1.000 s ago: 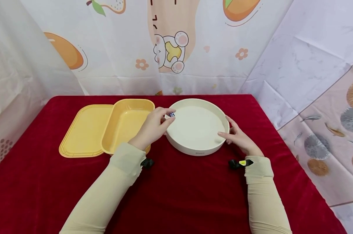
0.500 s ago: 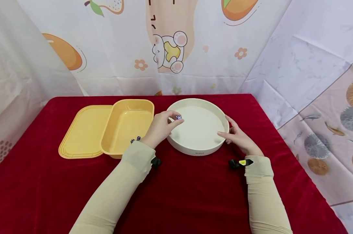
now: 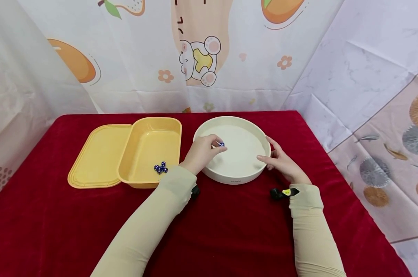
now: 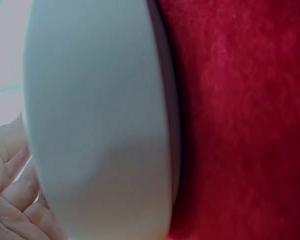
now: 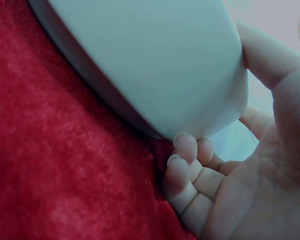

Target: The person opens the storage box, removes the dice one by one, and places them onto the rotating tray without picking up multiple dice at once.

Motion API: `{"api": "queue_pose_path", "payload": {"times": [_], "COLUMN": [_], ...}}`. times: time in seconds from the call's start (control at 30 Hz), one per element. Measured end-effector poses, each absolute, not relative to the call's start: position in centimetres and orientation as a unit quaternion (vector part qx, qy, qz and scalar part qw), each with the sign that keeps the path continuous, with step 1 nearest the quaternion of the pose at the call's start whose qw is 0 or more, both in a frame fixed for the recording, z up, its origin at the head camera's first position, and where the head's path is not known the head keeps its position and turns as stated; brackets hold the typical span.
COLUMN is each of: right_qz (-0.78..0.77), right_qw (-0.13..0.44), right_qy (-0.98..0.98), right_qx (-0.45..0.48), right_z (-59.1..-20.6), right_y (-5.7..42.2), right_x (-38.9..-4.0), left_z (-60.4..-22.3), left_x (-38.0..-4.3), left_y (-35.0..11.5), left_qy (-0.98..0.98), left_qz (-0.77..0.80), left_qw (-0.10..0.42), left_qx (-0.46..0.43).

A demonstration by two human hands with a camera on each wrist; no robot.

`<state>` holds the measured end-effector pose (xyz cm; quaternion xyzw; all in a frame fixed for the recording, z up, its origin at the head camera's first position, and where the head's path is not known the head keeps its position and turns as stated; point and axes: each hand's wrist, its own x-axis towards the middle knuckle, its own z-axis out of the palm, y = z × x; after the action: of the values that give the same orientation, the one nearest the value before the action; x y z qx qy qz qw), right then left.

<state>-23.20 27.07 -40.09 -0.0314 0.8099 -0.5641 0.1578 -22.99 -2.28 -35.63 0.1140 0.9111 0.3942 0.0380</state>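
Blue die (image 3: pixel 222 145) was over the interior of the round cream tray (image 3: pixel 241 154), pinched between thumb and fingers of the left hand (image 3: pixel 200 154); clearance from the tray floor could not be judged. Right hand (image 3: pixel 281 163) gripped the tray's right side, thumb at the rim, fingers curled at the outer wall. Several more dice (image 3: pixel 163 164) lay in the near part of the yellow box (image 3: pixel 153 140), whose left edge overlapped the yellow lid (image 3: pixel 98 157).

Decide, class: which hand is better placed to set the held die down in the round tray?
Probably the left hand: it pinches the die above the round tray, while the right hand holds the tray's side.
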Motion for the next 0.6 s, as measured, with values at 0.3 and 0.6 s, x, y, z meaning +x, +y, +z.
{"api": "queue_pose_path", "payload": {"times": [0.3,0.6], "right_qz": [-0.565,-0.564], "right_qw": [0.155,0.152], "right_qy": [0.809,0.811], "right_qx": [-0.033,-0.029], "right_z": [-40.0,-40.1], "right_y": [26.9,27.0], "right_x": [-23.1,-23.2], "left_z": [-36.5,-37.5], "left_x": [-22.6,-22.3], "left_y": [-0.3,1.0], "left_qy": [0.93,0.946], "left_qz": [0.335,0.289], "left_qw": [0.025,0.045], "left_qx": [0.149,0.136]}}
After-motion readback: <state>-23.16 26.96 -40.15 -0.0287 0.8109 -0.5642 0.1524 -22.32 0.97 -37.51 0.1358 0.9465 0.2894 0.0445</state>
